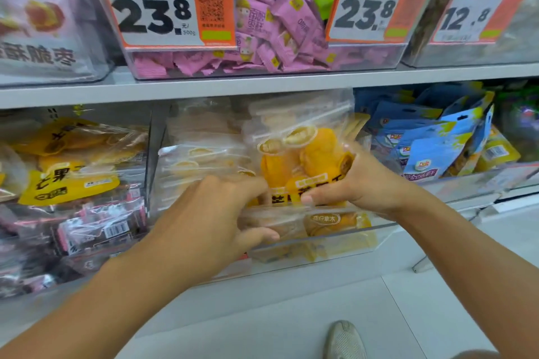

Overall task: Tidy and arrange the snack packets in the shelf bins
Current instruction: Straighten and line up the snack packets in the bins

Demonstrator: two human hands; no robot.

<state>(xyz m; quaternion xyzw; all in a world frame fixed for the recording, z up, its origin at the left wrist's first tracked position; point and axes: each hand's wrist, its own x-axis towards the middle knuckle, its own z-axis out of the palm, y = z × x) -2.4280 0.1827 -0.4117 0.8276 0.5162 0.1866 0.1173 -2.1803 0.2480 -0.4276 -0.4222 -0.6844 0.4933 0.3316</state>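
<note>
A clear packet of yellow dried mango [303,163] stands upright in the middle clear bin [350,230] on the lower shelf. My right hand [364,183] grips its right side, thumb across the front. My left hand [215,213] holds the packets at the lower left, fingers curled over the top of a lower packet [323,221] and thumb below. More clear mango packets [201,154] are stacked flat behind and to the left in the same bin.
The left bin holds yellow-labelled packets [67,181] above pink and black ones [99,227]. Blue Dole pouches [431,151] fill the right bin. The upper shelf carries a bin of small pink packets [277,23] and price cards [163,3]. My shoe [345,341] is on the floor.
</note>
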